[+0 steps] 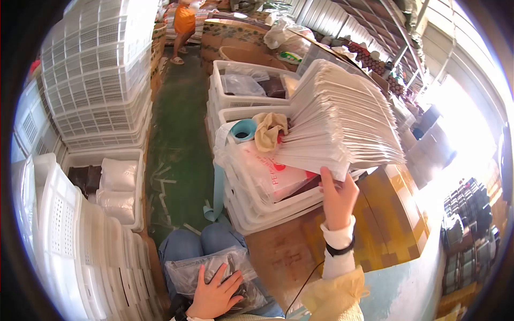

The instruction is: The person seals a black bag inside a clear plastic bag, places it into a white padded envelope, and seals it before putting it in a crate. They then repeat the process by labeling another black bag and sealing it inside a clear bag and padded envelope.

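- Resting spread flat, the left hand point(214, 294) presses a clear plastic bag point(184, 270) on the lap.
- Right hand point(338, 198) pinches the bottom corner of a paper stack point(342, 117), held above a white crate point(251, 211).
- Stack's long axis slants up and leftward, away from the person; sheets fan out rightward.
- Lifting seems the step in hand; any next move calls for a firmer grip.

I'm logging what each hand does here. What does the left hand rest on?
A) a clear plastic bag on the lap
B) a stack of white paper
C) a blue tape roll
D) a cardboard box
A: the left hand lies flat, fingers spread, on the plastic bag, while the right hand grips the paper stack by its lower edge.
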Tool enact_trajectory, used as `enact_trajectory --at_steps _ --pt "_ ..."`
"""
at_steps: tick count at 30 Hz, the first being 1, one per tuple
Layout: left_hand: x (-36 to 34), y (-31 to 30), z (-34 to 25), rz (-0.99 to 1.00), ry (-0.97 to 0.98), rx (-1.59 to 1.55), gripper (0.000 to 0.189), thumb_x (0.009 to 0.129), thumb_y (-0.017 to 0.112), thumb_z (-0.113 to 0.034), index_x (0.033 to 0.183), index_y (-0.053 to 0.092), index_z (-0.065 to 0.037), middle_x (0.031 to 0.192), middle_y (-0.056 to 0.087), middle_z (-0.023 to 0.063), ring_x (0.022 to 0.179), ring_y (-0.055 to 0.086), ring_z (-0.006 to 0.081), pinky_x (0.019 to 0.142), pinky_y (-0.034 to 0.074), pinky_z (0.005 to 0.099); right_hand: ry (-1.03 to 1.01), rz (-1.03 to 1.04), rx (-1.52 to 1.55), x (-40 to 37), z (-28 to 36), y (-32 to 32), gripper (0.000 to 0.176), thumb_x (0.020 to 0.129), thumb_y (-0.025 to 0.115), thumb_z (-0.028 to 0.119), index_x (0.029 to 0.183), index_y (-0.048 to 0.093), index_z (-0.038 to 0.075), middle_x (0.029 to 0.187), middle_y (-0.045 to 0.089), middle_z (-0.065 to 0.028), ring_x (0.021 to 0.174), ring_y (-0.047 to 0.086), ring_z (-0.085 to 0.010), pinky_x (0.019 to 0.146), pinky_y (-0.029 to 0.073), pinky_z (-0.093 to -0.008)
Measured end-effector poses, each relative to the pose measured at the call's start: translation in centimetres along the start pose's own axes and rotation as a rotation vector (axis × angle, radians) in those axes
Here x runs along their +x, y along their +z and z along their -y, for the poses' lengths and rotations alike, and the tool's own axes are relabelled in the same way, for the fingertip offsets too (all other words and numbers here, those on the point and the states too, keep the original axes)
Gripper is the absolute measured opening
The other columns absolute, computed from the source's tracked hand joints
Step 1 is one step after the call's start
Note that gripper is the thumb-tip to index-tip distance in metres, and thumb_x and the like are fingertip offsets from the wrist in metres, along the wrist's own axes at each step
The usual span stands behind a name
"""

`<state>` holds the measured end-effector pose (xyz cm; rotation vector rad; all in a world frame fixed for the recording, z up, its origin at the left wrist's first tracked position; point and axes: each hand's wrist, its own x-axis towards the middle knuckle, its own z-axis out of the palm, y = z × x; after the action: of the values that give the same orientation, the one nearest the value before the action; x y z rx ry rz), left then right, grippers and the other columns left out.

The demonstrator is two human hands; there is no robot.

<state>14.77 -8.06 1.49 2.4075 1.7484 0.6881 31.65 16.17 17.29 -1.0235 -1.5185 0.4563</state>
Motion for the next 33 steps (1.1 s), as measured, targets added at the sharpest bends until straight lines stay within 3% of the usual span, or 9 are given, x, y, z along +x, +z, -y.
enact_trajectory --at_steps 2,9,14,22,25,26,30,32,33 --pt "-0.2 0.4 -0.1 0.023 -0.052 -0.058 0.051 0.076 0.061 -0.038 0.122 0.055 -0.014 0.131 0.047 -0.0017 0.127 0.033 0.0260 0.103 0.016 0.0624 -0.041 0.000 -0.039 0.3 -0.9 0.2 0.016 0.082 0.063 0.009 0.089 0.061 -0.005 0.067 0.061 -0.0078 0.058 0.052 -0.0093 0.053 0.042 -0.0244" --pt "-0.2 0.2 -0.1 0.029 -0.018 -0.036 0.052 0.078 0.060 -0.039 0.122 0.054 -0.013 0.130 0.047 0.0015 0.127 0.034 0.0275 0.102 0.019 0.0616 -0.140 0.204 0.088 -0.9 3.3 0.7 0.013 0.078 0.069 0.006 0.086 0.065 -0.002 0.071 0.064 -0.0056 0.061 0.060 -0.0135 0.055 0.044 -0.0253" --pt "-0.5 0.3 -0.4 0.015 -0.025 0.000 0.051 0.079 0.058 -0.041 0.120 0.055 -0.012 0.129 0.048 0.0031 0.127 0.034 0.0283 0.101 0.019 0.0629 -0.612 0.590 0.108 -3.0 7.5 1.8 0.016 0.073 0.067 -0.001 0.089 0.065 0.002 0.079 0.062 -0.0159 0.068 0.061 -0.0291 0.059 0.048 -0.0327" --pt "-1.3 1.0 -0.3 -0.009 -0.012 0.009 0.052 0.081 0.055 -0.045 0.122 0.053 -0.014 0.131 0.047 0.0044 0.128 0.034 0.0301 0.098 0.019 0.0656 -0.640 1.113 1.023 -6.8 17.2 8.8 0.004 0.083 0.060 0.003 0.084 0.058 -0.001 0.081 0.054 -0.0121 0.073 0.050 -0.0275 0.069 0.042 -0.0332" --pt "-1.5 0.8 -0.4 0.014 -0.036 -0.008 0.051 0.081 0.056 -0.044 0.123 0.053 -0.015 0.131 0.047 0.0034 0.128 0.034 0.0292 0.097 0.022 0.0659 0.065 1.220 1.064 -8.0 17.6 11.3 0.016 0.089 0.058 0.015 0.087 0.062 -0.001 0.086 0.062 -0.0036 0.077 0.056 -0.0109 0.071 0.044 -0.0254" --pt "-1.5 0.6 -0.4 -0.012 -0.027 -0.008 0.051 0.079 0.057 -0.043 0.123 0.053 -0.017 0.130 0.048 0.0019 0.128 0.035 0.0292 0.095 0.024 0.0665 0.107 1.215 1.082 -8.1 16.9 12.8 0.021 0.090 0.058 0.019 0.093 0.063 -0.001 0.093 0.064 -0.0028 0.083 0.058 -0.0088 0.076 0.046 -0.0231" --pt "-1.6 -1.1 0.6 0.046 -0.080 -0.290 0.052 0.084 0.057 -0.040 0.127 0.047 -0.013 0.133 0.044 0.0062 0.128 0.035 0.0287 0.099 0.026 0.0575 0.385 0.939 1.444 -8.6 13.6 15.2 0.030 0.096 0.044 0.020 0.111 0.058 -0.002 0.115 0.058 -0.0167 0.108 0.055 -0.0278 0.094 0.043 -0.0451" --pt "-1.4 -1.1 2.9 0.059 -0.255 -0.807 0.064 0.082 0.058 -0.044 0.136 0.038 -0.014 0.139 0.036 0.0078 0.133 0.025 0.0276 0.105 0.017 0.0550 0.640 0.763 1.512 -8.6 11.5 14.7 0.033 0.094 0.046 0.023 0.120 0.051 0.002 0.129 0.049 -0.0115 0.118 0.047 -0.0265 0.097 0.041 -0.0414" --pt "-1.3 -1.9 3.5 -0.260 -0.364 -0.934 0.063 0.084 0.063 -0.029 0.137 0.034 -0.012 0.139 0.036 0.0072 0.129 0.033 0.0248 0.103 0.027 0.0478 0.812 0.681 1.554 -8.9 10.5 14.2 0.034 0.094 0.046 0.023 0.122 0.048 0.004 0.132 0.046 -0.0092 0.121 0.044 -0.0255 0.097 0.041 -0.0392"
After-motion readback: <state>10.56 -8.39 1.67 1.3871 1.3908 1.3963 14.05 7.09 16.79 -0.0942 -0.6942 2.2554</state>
